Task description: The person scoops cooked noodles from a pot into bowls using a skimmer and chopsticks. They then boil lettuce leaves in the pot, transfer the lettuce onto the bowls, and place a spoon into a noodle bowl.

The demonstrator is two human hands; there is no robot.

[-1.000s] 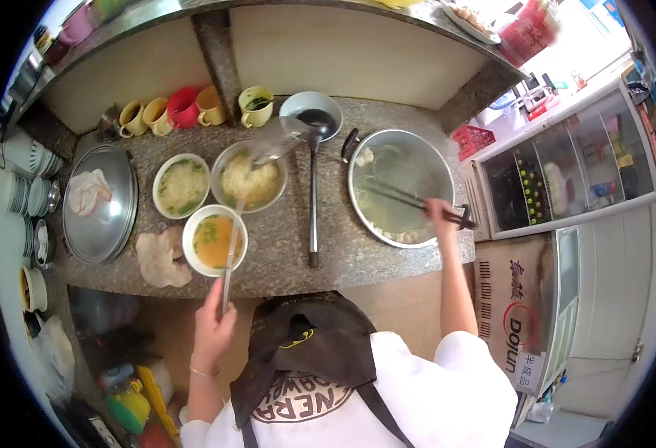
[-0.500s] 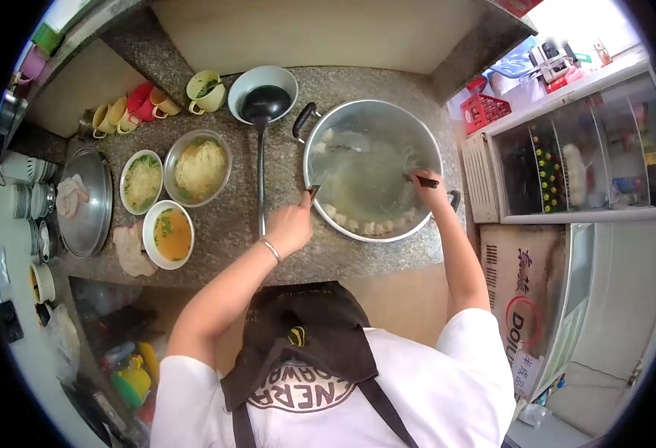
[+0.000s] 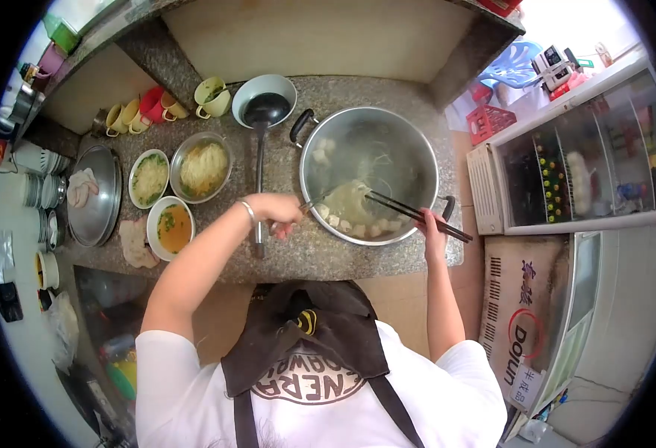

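My left hand [image 3: 277, 212] is closed on the handle end of a strainer [image 3: 343, 196], whose basket dips into the liquid of the big metal pot [image 3: 304, 160]. Pale noodles show at the basket. In my right hand [image 3: 433, 228] is a pair of dark chopsticks [image 3: 395, 204], with their tips at the noodles. White pieces [image 3: 358, 230] float along the pot's near edge. A black ladle [image 3: 260, 149] lies left of the pot, its bowl inside a light bowl [image 3: 293, 93].
Left of the ladle are two noodle bowls [image 3: 150, 179] [image 3: 202, 167] and a bowl of orange broth [image 3: 170, 229]. Cups [image 3: 212, 98] line the back. A metal lid [image 3: 104, 194] lies far left. A glass-door fridge [image 3: 589, 164] stands at right.
My left hand has moved from beside the bowls to the pot with the strainer. The chopsticks now reach the noodles at the strainer. The camera view has shifted.
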